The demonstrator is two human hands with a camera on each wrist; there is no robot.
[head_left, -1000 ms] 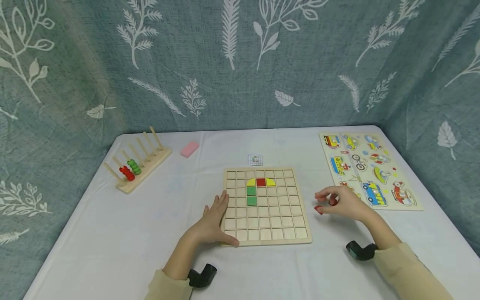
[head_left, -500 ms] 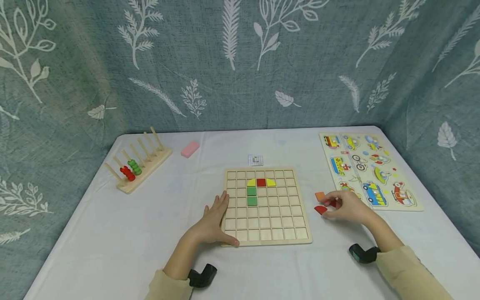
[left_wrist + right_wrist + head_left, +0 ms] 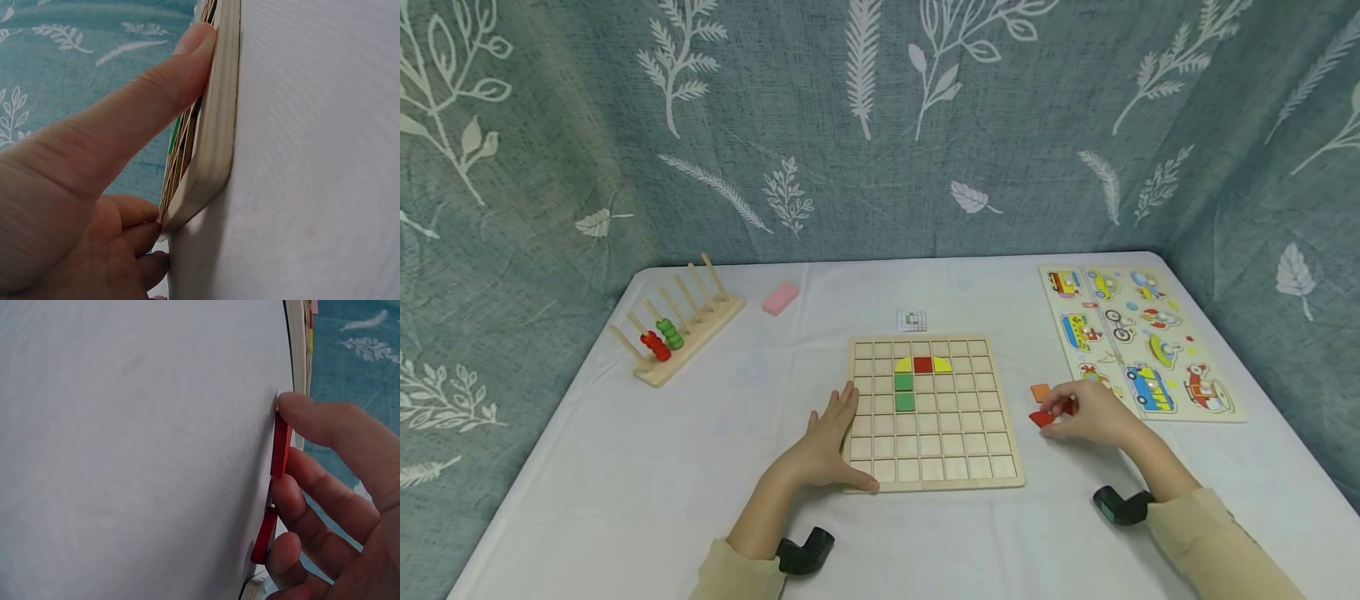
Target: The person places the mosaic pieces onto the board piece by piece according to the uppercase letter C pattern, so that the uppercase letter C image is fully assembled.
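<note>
My left hand lies spread at the left edge of the wooden grid board. Its thumb rests on the near rim. On the board are a red square between two yellow curved pieces, plus two green squares below the left one. To the right of the board, my right hand pinches a red curved-edge piece low over the cloth, thumb at one end and a finger at the other. A second red piece sits by its lower fingers. An orange square lies just beyond the fingertips.
A small pattern card lies behind the board. Vehicle picture puzzle boards are at the back right. Back left stand a peg rack with red and green beads and a pink block.
My right hand has shifted slightly right. The orange square has come into sight beside it, and the red piece now shows more and has turned a little. My left hand has stayed still.
</note>
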